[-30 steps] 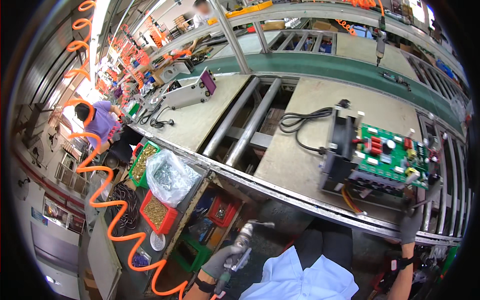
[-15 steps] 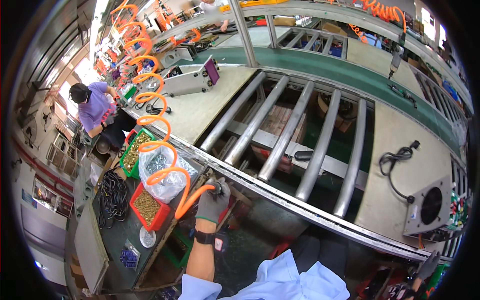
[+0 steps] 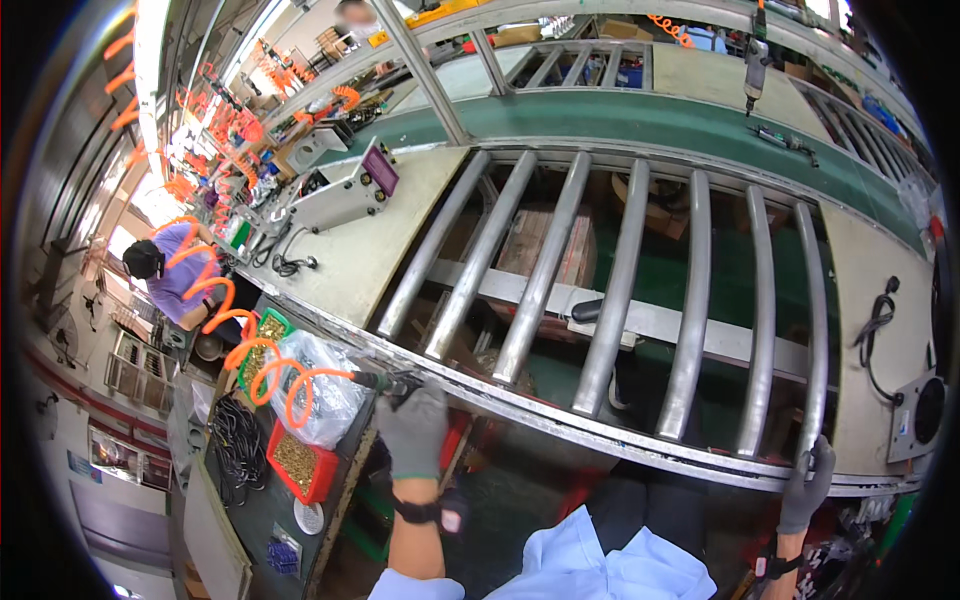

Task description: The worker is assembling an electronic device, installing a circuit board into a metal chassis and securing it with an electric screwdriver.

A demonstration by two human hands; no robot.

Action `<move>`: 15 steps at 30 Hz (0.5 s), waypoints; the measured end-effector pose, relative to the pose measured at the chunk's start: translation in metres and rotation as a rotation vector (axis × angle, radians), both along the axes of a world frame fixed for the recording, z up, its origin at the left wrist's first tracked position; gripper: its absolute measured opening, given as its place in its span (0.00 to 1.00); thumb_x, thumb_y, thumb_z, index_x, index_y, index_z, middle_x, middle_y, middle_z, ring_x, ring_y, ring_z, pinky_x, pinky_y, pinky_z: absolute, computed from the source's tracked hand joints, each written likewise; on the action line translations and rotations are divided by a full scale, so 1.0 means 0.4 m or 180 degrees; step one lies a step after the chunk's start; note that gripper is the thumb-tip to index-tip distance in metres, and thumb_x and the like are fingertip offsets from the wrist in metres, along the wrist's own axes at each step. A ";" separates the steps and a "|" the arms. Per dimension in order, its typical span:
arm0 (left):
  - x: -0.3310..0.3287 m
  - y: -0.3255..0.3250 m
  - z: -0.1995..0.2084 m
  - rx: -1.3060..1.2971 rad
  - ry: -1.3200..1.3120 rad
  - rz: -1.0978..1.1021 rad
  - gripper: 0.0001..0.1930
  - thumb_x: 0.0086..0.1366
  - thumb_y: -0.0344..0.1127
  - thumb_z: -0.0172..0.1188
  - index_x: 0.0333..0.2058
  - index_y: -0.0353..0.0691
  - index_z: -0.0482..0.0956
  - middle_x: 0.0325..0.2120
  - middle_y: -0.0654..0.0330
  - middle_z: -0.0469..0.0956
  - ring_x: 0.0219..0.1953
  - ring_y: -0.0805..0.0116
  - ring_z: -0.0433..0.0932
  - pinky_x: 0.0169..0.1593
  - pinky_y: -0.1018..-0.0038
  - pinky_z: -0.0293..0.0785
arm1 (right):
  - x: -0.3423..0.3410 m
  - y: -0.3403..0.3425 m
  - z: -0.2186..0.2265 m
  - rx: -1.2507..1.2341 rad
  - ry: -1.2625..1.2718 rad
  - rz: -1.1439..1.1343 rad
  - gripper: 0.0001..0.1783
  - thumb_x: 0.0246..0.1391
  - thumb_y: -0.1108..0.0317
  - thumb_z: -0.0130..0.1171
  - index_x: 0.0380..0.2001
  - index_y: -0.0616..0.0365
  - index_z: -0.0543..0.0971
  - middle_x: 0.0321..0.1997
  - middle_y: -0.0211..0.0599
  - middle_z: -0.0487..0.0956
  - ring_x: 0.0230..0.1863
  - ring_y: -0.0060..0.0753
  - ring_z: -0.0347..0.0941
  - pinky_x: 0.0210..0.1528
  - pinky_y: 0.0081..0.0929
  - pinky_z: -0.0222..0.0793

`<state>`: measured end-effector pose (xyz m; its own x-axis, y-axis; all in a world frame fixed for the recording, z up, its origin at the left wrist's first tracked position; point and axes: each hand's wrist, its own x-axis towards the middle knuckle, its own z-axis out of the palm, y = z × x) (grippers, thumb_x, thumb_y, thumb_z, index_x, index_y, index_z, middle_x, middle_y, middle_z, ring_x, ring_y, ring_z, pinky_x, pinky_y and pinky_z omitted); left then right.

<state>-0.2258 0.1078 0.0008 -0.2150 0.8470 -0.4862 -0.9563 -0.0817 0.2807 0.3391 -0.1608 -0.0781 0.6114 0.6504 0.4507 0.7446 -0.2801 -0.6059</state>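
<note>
we have a dark, stubby tool end [image 3: 378, 380] at the top of our left grip, joined to a smooth, orange coiled hose [image 3: 328, 374] that loops away to the left. our left hand [image 3: 412, 435], in a grey fabric glove, is closed round it, though blur hides the exact finger positions. our right hand [image 3: 806, 490], gloved alike, bends its fingers at the near end of a shiny, round steel roller [image 3: 815, 330]; we cannot tell whether it grasps anything. left of our left grip sits a crinkled clear plastic bag [image 3: 345, 410], with a red bin [image 3: 325, 478] of small brass-coloured pieces [image 3: 296, 462] below it. right of our right grip is a flat grey panel [image 3: 904, 420] with a round black fan [image 3: 930, 412]. beyond both grips runs a green conveyor belt [image 3: 620, 115].
</note>
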 end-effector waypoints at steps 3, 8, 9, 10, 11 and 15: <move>0.068 -0.006 0.036 0.0328 0.1212 -0.1775 0.25 0.73 0.49 0.48 0.50 0.27 0.71 0.43 0.49 0.76 0.46 0.53 0.76 0.53 0.57 0.76 | -0.026 0.076 0.004 -0.0188 -0.0521 0.0231 0.18 0.58 0.76 0.57 0.52 0.66 0.76 0.52 0.50 0.76 0.54 0.51 0.73 0.57 0.39 0.68; -0.011 0.243 0.023 -0.0161 0.4570 -0.1559 0.14 0.74 0.42 0.49 0.45 0.39 0.77 0.38 0.59 0.79 0.36 0.63 0.79 0.42 0.66 0.79 | -0.047 0.086 0.053 -0.0350 -0.0859 0.0124 0.18 0.52 0.72 0.61 0.48 0.60 0.78 0.48 0.48 0.78 0.51 0.52 0.74 0.55 0.44 0.67; -0.037 0.314 0.014 0.0027 0.5515 -0.1594 0.16 0.73 0.44 0.49 0.46 0.39 0.76 0.40 0.57 0.79 0.39 0.61 0.78 0.44 0.65 0.77 | -0.049 0.081 0.061 -0.0393 -0.0832 0.0132 0.17 0.51 0.71 0.62 0.46 0.59 0.78 0.47 0.47 0.78 0.50 0.52 0.74 0.55 0.45 0.67; -0.075 0.367 0.007 -0.0167 0.6038 -0.1580 0.18 0.73 0.47 0.49 0.47 0.38 0.76 0.42 0.55 0.78 0.41 0.59 0.77 0.46 0.64 0.76 | -0.048 0.081 0.064 -0.0474 -0.0890 0.0001 0.16 0.50 0.71 0.62 0.44 0.58 0.78 0.46 0.47 0.79 0.49 0.52 0.74 0.55 0.47 0.67; -0.103 0.431 -0.008 -0.0168 0.6659 -0.1599 0.20 0.72 0.49 0.48 0.49 0.37 0.75 0.43 0.53 0.77 0.43 0.57 0.76 0.48 0.63 0.75 | -0.040 0.082 0.068 -0.0435 -0.0757 0.0061 0.16 0.48 0.70 0.64 0.43 0.56 0.78 0.44 0.45 0.79 0.47 0.52 0.74 0.53 0.46 0.67; -0.201 0.659 -0.092 -0.0837 0.8028 -0.1640 0.30 0.70 0.58 0.48 0.54 0.34 0.73 0.51 0.45 0.74 0.52 0.49 0.72 0.56 0.58 0.70 | -0.004 0.069 0.082 -0.0349 -0.0721 0.0046 0.16 0.45 0.68 0.65 0.41 0.55 0.79 0.43 0.41 0.79 0.44 0.47 0.76 0.48 0.43 0.70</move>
